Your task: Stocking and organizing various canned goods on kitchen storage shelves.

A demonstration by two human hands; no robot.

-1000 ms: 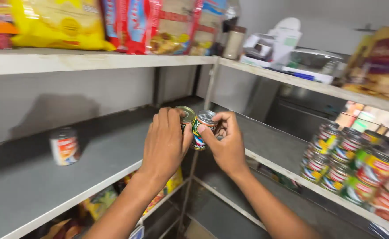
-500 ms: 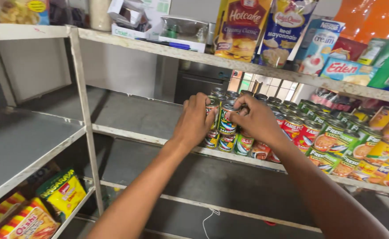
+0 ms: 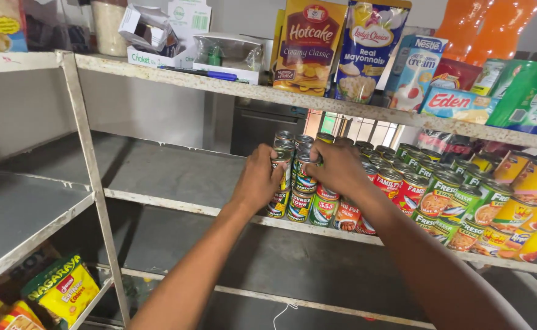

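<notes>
Grey metal shelf (image 3: pixel 177 177), middle of frame: view has swung from the near-bare left bay a second ago to the stacked tins (image 3: pixel 440 195) at centre-right. Two small food cans (image 3: pixel 296 165) are now pressed onto the stack's left end, top tier. Left hand (image 3: pixel 257 180) and right hand (image 3: pixel 336 168) are curled shut around one each, as in both earlier frames.

Soft, even daylight fills the frame, brightest at the window (image 3: pixel 354 128) behind the cans (image 3: pixel 440 189) at centre. The lower shelf (image 3: pixel 281 275) at the bottom lies in dim shadow. Centre is sharp; the forearms at the bottom edge are slightly soft. Straight lines bow at the left edge. No harsh glare.
</notes>
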